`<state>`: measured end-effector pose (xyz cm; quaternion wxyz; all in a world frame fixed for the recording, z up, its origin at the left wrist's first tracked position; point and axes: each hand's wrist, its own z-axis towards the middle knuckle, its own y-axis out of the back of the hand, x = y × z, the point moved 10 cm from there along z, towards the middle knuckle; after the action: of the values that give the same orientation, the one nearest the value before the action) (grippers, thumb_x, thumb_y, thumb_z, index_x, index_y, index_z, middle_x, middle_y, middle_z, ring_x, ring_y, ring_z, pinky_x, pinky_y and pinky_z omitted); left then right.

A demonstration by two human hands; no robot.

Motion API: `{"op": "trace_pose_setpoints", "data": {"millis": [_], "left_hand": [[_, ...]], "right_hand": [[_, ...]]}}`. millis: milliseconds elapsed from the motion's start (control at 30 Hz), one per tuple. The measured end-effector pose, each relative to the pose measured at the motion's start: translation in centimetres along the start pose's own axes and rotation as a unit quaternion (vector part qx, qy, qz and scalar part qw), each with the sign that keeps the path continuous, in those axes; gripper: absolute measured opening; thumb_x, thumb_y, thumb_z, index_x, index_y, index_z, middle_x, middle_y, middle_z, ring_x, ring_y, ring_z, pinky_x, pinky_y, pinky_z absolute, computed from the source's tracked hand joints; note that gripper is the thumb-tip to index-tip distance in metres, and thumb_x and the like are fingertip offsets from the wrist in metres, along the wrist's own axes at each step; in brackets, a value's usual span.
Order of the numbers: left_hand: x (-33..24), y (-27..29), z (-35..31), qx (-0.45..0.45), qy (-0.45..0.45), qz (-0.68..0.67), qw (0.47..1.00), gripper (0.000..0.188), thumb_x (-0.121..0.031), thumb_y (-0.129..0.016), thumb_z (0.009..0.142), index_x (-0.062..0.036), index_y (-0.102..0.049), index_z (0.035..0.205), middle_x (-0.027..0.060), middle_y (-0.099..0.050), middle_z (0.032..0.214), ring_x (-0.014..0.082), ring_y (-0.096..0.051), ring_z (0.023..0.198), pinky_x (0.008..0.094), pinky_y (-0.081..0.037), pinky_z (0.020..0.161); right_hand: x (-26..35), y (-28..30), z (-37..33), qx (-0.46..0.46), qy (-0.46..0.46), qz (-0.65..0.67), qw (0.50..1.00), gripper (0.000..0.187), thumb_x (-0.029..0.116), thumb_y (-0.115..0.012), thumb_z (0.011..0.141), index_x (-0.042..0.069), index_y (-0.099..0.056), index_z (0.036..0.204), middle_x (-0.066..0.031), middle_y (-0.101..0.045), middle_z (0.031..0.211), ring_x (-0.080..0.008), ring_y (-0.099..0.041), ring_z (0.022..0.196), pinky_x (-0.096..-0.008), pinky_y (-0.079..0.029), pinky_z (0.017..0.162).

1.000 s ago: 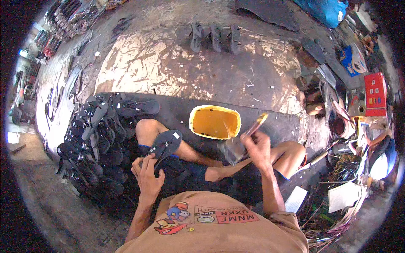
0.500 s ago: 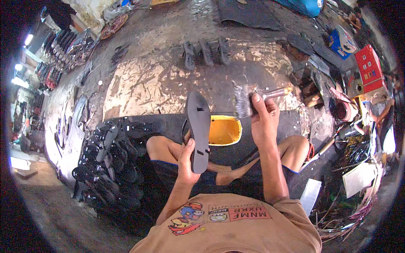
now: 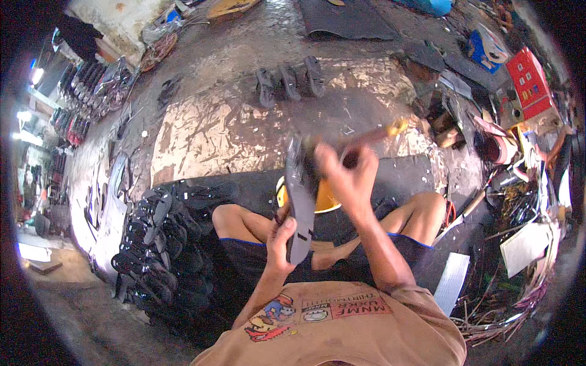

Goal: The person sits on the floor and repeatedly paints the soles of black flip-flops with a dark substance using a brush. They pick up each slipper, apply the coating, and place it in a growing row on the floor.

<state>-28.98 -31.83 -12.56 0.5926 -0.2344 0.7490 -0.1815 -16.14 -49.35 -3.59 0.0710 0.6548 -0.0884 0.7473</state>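
Observation:
In my left hand (image 3: 281,243) is a dark grey sandal (image 3: 300,201), held upright near its lower end, its flat, slotted side showing. My right hand (image 3: 347,178), smeared by motion, is closed on a brush (image 3: 373,135) whose yellow-tipped handle points to the right. The brush head is at the upper part of the sandal; its bristles are blurred and mostly hidden, so I cannot tell whether they touch. A yellow container (image 3: 328,199) stands behind the sandal, between my legs, partly covered by the sandal and my right hand.
Three dark sandals (image 3: 289,82) lie in a row on the worn board (image 3: 207,137) ahead. A heap of black sandals (image 3: 162,244) is at my left. On my right are a red box (image 3: 530,85), a white sheet (image 3: 452,283) and piled scraps. A dark mat (image 3: 345,21) lies farther off.
My right hand has swung left with the brush, from beside the sandal to its upper part. The sandal has shifted slightly right and turned more edge-on.

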Motion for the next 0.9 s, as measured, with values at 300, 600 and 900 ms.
{"op": "trace_pose_setpoints", "data": {"millis": [300, 600, 900], "left_hand": [[-3.4, 0.8, 3.6, 0.015, -0.18, -0.137, 0.974, 0.054, -0.05, -0.04, 0.109, -0.0113, -0.058, 0.142, 0.01, -0.068, 0.131, 0.0256, -0.066, 0.118, 0.0399, -0.051, 0.105], [-3.7, 1.9, 4.2, -0.085, -0.1, -0.155, 0.979, 0.058, -0.05, -0.043, 0.108, -0.0057, -0.053, 0.145, 0.013, -0.062, 0.136, 0.0283, -0.061, 0.124, 0.0455, -0.048, 0.108], [-5.0, 2.3, 6.9, -0.075, -0.134, -0.076, 0.985, 0.048, -0.044, -0.053, 0.107, -0.0078, -0.058, 0.138, 0.0061, -0.068, 0.122, 0.0202, -0.069, 0.103, 0.0358, -0.056, 0.092]], "right_hand": [[0.7, -2.3, -7.7, 0.066, 0.046, -0.012, 0.997, 0.036, 0.023, -0.09, 0.081, 0.0, -0.074, 0.103, -0.0086, -0.076, 0.086, -0.0156, -0.072, 0.081, -0.0312, -0.058, 0.074], [2.3, -2.1, -5.5, 0.083, 0.037, -0.104, 0.99, 0.034, 0.024, -0.089, 0.079, 0.0, -0.075, 0.099, -0.0113, -0.077, 0.089, -0.0166, -0.073, 0.078, -0.0316, -0.057, 0.068], [-2.2, 1.8, -0.1, -0.093, -0.003, -0.08, 0.992, 0.026, 0.02, -0.084, 0.086, -0.002, -0.071, 0.089, -0.003, -0.071, 0.077, -0.0109, -0.06, 0.067, -0.0299, -0.051, 0.061]]}}
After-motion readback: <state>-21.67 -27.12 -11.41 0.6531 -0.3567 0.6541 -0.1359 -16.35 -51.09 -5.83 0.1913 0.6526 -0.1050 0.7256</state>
